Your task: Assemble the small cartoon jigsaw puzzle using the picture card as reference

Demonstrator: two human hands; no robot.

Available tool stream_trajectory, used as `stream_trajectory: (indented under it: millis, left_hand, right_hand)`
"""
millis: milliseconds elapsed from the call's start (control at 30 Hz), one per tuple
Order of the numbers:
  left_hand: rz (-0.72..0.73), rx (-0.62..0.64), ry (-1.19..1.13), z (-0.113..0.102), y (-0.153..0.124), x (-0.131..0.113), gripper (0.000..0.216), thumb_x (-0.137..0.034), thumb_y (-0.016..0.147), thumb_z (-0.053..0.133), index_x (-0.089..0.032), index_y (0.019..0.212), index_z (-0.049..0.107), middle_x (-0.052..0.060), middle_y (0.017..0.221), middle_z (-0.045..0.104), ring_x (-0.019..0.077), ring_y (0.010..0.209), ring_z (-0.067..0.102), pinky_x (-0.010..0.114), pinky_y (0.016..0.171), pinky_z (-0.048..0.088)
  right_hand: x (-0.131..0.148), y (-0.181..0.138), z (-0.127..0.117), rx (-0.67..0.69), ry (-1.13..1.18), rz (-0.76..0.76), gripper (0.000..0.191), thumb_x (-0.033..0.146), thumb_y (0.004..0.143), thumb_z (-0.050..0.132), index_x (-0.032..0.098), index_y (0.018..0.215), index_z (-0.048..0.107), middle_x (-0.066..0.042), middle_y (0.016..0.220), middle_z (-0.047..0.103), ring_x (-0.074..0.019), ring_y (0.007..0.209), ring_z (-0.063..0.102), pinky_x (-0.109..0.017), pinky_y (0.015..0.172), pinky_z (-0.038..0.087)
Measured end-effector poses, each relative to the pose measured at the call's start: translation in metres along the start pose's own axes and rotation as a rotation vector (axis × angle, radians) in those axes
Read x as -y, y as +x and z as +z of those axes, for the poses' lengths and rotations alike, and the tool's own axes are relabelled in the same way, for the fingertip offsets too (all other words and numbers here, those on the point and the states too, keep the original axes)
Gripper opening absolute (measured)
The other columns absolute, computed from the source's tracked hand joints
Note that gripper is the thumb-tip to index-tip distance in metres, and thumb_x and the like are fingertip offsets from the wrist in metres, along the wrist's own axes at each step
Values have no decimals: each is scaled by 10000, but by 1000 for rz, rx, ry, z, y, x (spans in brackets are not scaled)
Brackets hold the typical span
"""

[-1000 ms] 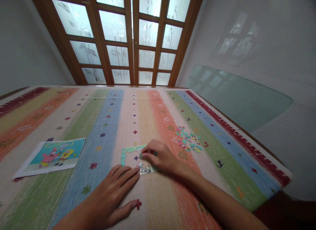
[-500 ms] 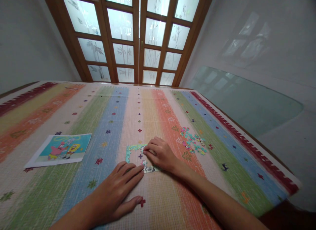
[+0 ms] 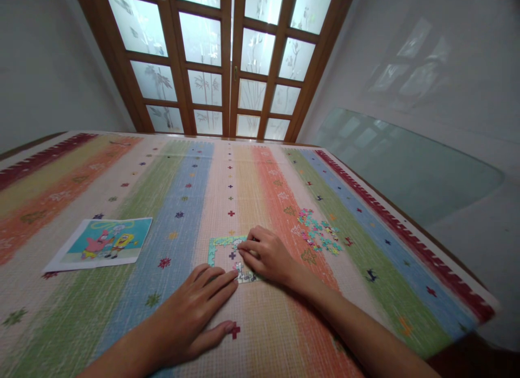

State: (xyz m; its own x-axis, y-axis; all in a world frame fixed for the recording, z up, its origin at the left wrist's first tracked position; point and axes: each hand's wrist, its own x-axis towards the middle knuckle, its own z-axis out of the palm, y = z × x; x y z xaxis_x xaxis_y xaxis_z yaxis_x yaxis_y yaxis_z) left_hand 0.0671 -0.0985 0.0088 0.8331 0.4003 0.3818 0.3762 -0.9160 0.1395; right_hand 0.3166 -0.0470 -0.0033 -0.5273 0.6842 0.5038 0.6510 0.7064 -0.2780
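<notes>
A partly joined jigsaw puzzle lies on the striped cloth, its border pieces forming a frame around bare cloth. My left hand rests palm down with fingers stretched out and thumb apart. Its fingertips touch the lower left of the frame and hide part of it. At the upper right of the frame, my right hand has thumb and forefinger pinched on a small puzzle piece, mostly hidden by the fingertips. Pieces with grey and white print show along the lower edge, between the hands.
Loose puzzle pieces lie scattered to the right of my right hand. On the left is a printed cartoon picture on white paper. The striped tablecloth covers the table, with wooden glass-paned doors beyond its far edge.
My right hand's fingertips have shifted very slightly at the upper edge of the puzzle. My left hand stays in place, and the view has moved a little.
</notes>
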Motion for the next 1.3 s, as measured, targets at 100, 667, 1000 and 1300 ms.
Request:
stream_trajectory:
  millis: [100, 667, 1000, 1300]
  left_hand:
    - [5, 9, 0, -1, 0, 0, 473, -323, 1014, 588, -119, 1436, 525, 146, 1401, 654, 310, 1177, 613, 497, 1036, 483]
    - [-10, 19, -5, -1, 0, 1, 476, -343, 1028, 567, -160, 1464, 508, 132, 1412, 651, 297, 1181, 622, 488, 1034, 502]
    - [-11, 24, -8, 0, -1, 1, 486, -312, 1029, 555, -159, 1486, 493, 135, 1427, 641, 297, 1187, 617, 485, 1037, 498]
    - [-7, 14, 1, 1, -1, 1, 477, -318, 1029, 557, -150, 1472, 502, 138, 1415, 646, 300, 1189, 616, 486, 1043, 494]
  right_hand:
    - [-2, 0, -3, 15, -25, -32, 193, 204, 992, 588, 177, 932, 769, -59, 821, 633, -184, 771, 560, -300, 689, 412]
    - [-3, 2, -13, 38, -49, -145, 197, 173, 1019, 544, 164, 951, 730, -86, 964, 702, -203, 840, 568, -330, 757, 451]
    - [3, 0, -12, 120, -27, -179, 225, 242, 1051, 527, 156, 1067, 734, -104, 1064, 732, -225, 929, 613, -392, 854, 489]
    - [4, 0, -12, 114, -34, -189, 239, 260, 1062, 521, 156, 1043, 736, -99, 1057, 743, -220, 938, 632, -389, 868, 487]
